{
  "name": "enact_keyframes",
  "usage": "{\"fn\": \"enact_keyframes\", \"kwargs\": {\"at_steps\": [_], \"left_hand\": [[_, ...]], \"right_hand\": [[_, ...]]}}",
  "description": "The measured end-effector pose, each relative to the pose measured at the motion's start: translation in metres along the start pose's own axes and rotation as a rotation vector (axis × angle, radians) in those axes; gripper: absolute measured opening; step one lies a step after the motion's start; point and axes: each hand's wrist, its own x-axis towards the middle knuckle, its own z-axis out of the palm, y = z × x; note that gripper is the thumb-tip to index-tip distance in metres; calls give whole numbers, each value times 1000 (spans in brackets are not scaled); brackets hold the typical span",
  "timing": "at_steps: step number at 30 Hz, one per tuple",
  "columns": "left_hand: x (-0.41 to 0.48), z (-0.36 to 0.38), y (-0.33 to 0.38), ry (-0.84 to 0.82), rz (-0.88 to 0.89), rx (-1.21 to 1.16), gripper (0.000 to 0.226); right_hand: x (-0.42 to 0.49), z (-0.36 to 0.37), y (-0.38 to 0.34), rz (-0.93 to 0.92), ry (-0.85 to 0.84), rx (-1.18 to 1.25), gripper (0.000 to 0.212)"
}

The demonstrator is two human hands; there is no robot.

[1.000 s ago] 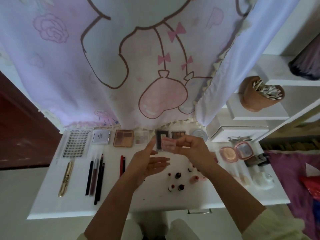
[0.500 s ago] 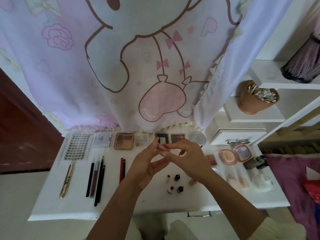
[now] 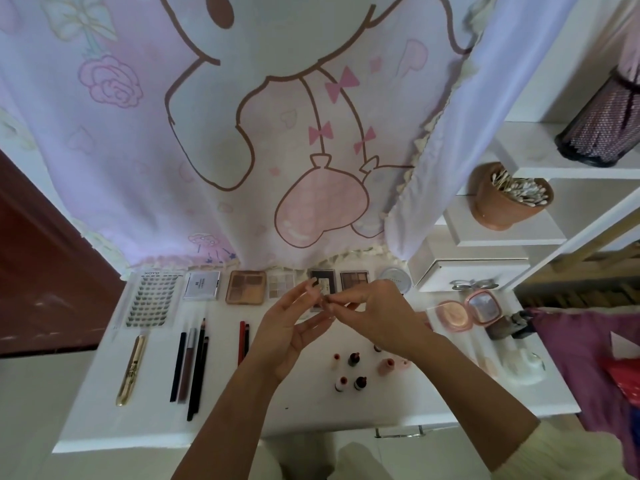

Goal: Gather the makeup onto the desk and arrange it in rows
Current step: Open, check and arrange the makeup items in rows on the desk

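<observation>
Pencils (image 3: pixel 197 362), tabletop (image 3: pixel 277 410) 9 o'clock: long axes 12–6, tips toward 12. Right hand (image 3: pixel 377 317): fingers (image 3: pixel 346 299) pinching small item (image 3: pixel 325 299). Left hand (image 3: pixel 284 337): fingers relaxed.

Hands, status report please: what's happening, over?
Right hand pinches small item above desk. Left hand open beside it. Palettes, pencils rowed below; nothing blocking.

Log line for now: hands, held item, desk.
left hand: fingers relaxed, beside small item | right hand: pinches small item, too small to identify | desk: palettes back row, pencils left
</observation>
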Motion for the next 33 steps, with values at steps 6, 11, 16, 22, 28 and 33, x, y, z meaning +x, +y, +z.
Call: {"fn": "enact_keyframes", "kwargs": {"at_steps": [6, 11, 16, 22, 28, 33], "left_hand": [[5, 1, -3, 26, -3, -79, 41], [8, -3, -4, 9, -36, -138, 42], [9, -3, -3, 3, -34, -150, 39], [8, -4, -5, -2, -68, -175, 34], [7, -6, -5, -11, -125, -244, 34], [7, -6, -6, -10, -151, -248, 39]], "right_hand": [[1, 5, -2, -40, 18, -25, 17], [1, 12, 2, -54, 0, -82, 19], [1, 17, 1, -72, 16, -86, 18], [2, 15, -2, -47, 23, -54, 23], [6, 7, 2, -5, -46, 90, 17], [10, 1, 3, 34, -69, 130, 12]]}}
